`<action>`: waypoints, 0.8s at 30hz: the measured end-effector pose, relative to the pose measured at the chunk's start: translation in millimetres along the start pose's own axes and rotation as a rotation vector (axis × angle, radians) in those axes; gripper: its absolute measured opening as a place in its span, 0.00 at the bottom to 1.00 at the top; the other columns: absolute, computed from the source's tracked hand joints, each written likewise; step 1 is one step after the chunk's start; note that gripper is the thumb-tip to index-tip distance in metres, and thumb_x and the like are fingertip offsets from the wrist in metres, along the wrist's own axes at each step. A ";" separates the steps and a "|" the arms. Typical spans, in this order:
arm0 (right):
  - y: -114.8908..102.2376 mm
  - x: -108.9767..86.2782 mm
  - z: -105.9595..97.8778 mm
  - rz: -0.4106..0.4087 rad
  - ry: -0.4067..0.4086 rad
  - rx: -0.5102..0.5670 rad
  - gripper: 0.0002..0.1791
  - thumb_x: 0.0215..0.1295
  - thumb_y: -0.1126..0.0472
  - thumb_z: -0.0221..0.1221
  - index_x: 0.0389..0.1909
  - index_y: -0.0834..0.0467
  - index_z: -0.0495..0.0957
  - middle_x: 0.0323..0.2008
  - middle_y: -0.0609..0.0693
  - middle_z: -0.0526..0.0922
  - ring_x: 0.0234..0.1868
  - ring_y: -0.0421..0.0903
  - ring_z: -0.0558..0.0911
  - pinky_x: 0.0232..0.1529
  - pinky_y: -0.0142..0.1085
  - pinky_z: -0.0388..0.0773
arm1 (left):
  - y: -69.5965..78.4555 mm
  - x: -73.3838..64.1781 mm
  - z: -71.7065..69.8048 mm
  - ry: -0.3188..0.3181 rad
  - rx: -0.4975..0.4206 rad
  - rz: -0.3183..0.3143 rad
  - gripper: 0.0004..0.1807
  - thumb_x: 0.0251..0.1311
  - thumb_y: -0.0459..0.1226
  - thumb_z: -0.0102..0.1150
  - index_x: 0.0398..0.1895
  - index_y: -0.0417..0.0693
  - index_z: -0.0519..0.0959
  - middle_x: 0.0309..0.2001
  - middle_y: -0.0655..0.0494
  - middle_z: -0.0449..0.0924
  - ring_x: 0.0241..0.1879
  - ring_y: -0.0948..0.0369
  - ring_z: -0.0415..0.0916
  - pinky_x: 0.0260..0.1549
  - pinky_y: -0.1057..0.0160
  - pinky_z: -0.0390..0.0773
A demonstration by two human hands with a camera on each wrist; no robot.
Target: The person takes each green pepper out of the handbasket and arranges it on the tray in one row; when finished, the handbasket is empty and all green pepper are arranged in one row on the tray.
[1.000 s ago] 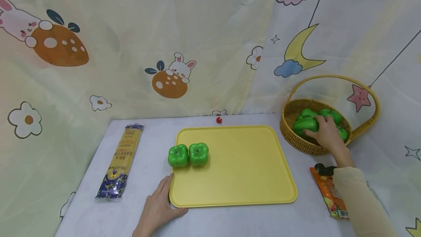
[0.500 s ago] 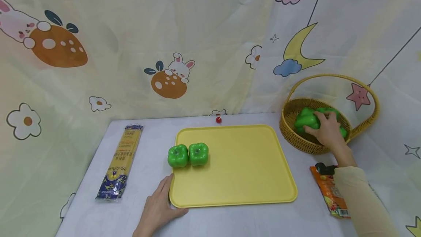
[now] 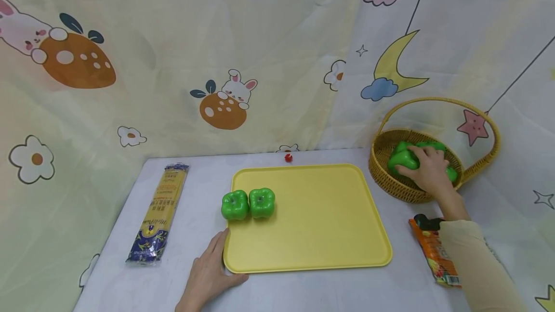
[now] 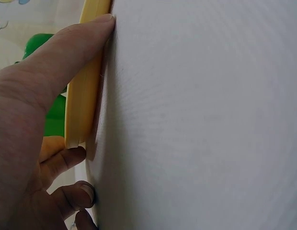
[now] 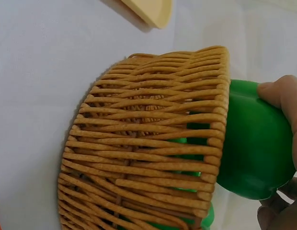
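Note:
My right hand [image 3: 429, 170] reaches into the wicker basket [image 3: 392, 184] and grips a green bell pepper [image 3: 404, 158]. In the right wrist view the thumb lies on top of this bell pepper [image 5: 256, 143], which sits at the basket's rim [image 5: 220, 120]; fingertips show beneath it. At the front left corner of the yellow tray [image 3: 312, 225], my left hand [image 3: 208, 273] rests with extended fingers along the side and the thumb at the front edge. Two more green bell peppers, one left [image 3: 235, 205] and one right [image 3: 262, 202], stand side by side at the tray's left.
A spaghetti packet [image 3: 158, 213] lies left of the tray. An orange packet [image 3: 435, 254] is partly under the right forearm. Behind the tray sits a small red object [image 3: 288, 158]. The basket's tall handle [image 3: 438, 101] arches over it; other green peppers [image 3: 451, 174] lie inside.
In the basket, the gripped bell pepper has turned and shifted slightly within the right hand. The left hand, the tray and its two peppers have stayed in place.

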State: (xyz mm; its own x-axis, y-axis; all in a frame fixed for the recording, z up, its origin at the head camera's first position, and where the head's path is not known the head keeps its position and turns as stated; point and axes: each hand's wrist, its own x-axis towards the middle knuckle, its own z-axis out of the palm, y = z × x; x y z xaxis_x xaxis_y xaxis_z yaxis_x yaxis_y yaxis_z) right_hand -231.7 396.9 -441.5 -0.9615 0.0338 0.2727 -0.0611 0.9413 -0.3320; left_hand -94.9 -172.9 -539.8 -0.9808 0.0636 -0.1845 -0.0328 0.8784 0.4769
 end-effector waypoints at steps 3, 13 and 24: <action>-5.5 0.6 -1.9 -0.007 0.000 0.027 0.40 0.61 0.50 0.68 0.67 0.67 0.66 0.59 0.79 0.62 0.54 0.76 0.62 0.41 0.71 0.63 | 0.0 0.0 -0.1 0.004 0.002 -0.003 0.74 0.25 0.70 0.78 0.79 0.51 0.55 0.75 0.47 0.63 0.64 0.43 0.75 0.52 0.34 0.78; -22.9 -0.6 -4.4 -0.037 0.007 0.084 0.39 0.61 0.51 0.70 0.67 0.67 0.68 0.59 0.80 0.60 0.47 0.73 0.70 0.36 0.63 0.74 | -1.2 -0.8 1.5 0.028 -0.006 0.022 0.73 0.26 0.68 0.78 0.79 0.52 0.56 0.75 0.48 0.64 0.60 0.45 0.78 0.50 0.38 0.80; -35.6 -0.4 -4.4 -0.044 0.016 0.146 0.44 0.59 0.50 0.70 0.70 0.67 0.63 0.61 0.75 0.62 0.53 0.72 0.69 0.44 0.68 0.73 | -0.6 -1.3 0.0 0.029 0.004 0.023 0.72 0.26 0.68 0.78 0.79 0.51 0.57 0.75 0.48 0.64 0.63 0.46 0.76 0.49 0.37 0.80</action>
State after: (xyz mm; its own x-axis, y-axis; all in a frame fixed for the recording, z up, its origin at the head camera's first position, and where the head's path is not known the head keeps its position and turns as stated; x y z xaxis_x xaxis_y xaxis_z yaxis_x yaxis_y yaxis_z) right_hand -228.0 364.8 -425.8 -0.9527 0.0001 0.3040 -0.1424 0.8832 -0.4468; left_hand -93.6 -173.4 -539.9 -0.9865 0.0698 -0.1482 -0.0096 0.8785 0.4776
